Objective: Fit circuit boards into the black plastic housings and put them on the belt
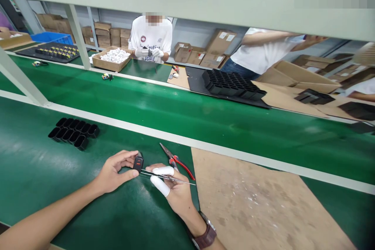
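Over the near green table [117,218], just left of the middle, your left hand [117,170] held a small black case [138,163]. Your thumb was at its near side and your fingers were at its far side, pinched on it. One end of the case faced you, and it had a little red mark on it. Your right hand [178,191] was just to the right, with its thumb and finger clamped on thin metal tweezers [164,176]. The tips of the tweezers pointed left, right by the low edge of the case, but you could not tell if they touched it. White covers [160,186] sat on two fingertips of that hand, and a dark watch [206,232] was on that wrist. Just past your right hand lay pliers [184,168] with red handles, their nose pointing to the far left. A brown board [258,199] lay flat to the right. Far to the left, black cups [74,131] stood close together in rows. Past the white bar ran a green belt [164,101], and on its far side a person [150,35] in a white shirt held something dark in gloved hands.
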Demonstrator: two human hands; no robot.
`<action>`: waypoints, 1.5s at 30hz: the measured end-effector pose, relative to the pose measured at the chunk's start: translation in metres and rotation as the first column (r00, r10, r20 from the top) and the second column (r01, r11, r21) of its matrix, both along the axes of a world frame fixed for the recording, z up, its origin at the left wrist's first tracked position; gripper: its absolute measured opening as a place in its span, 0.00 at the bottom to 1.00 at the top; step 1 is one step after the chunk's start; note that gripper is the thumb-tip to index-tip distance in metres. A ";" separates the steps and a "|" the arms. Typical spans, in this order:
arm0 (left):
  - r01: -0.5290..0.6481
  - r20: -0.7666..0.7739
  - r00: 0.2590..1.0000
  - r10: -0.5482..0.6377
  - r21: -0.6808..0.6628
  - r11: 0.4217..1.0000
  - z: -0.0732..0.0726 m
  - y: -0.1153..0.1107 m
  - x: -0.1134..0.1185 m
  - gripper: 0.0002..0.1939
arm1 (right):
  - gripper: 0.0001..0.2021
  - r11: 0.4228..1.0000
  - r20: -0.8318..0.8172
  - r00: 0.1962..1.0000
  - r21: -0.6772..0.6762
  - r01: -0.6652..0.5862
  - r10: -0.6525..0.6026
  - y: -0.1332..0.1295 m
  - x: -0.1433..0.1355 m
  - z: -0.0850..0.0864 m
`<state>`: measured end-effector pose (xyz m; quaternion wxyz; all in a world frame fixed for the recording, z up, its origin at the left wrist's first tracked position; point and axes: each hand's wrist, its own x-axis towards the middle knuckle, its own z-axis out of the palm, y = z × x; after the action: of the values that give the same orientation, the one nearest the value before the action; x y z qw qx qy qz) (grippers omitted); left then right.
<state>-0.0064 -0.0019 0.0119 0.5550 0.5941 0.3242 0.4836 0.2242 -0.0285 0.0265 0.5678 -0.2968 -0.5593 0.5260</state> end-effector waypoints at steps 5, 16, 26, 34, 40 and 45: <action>-0.005 0.004 1.000 0.005 -0.014 1.000 -0.001 0.000 0.000 0.28 | 0.09 1.000 0.013 1.000 -0.014 0.021 -0.020 0.000 0.001 -0.003; -0.028 -0.029 0.999 0.028 -0.026 0.999 0.000 0.000 0.000 0.28 | 0.08 0.977 0.202 0.957 0.100 0.189 -0.206 0.000 0.004 -0.008; -0.114 -0.105 0.989 0.108 -0.058 0.992 0.000 0.002 0.000 0.26 | 0.31 0.828 0.770 0.462 0.547 -0.123 -0.440 0.006 0.027 -0.024; -0.094 -0.200 0.976 0.087 -0.027 0.995 -0.005 0.004 -0.002 0.25 | 0.21 0.774 0.809 0.201 0.587 -0.236 -0.552 0.015 0.026 -0.038; -0.090 -0.403 0.897 0.184 0.240 0.967 -0.010 0.007 -0.012 0.28 | 0.16 0.769 0.804 0.158 0.594 -0.237 -0.573 0.016 0.026 -0.036; 0.087 -0.541 0.801 0.255 0.526 0.846 -0.006 0.008 -0.019 0.21 | 0.24 0.754 0.765 0.282 0.634 -0.172 -0.579 0.011 0.019 -0.029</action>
<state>-0.0253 0.0059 0.0063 0.2182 0.8277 0.3626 0.3686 0.2435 -0.0174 -0.0027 0.2589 -0.4189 -0.8691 -0.0463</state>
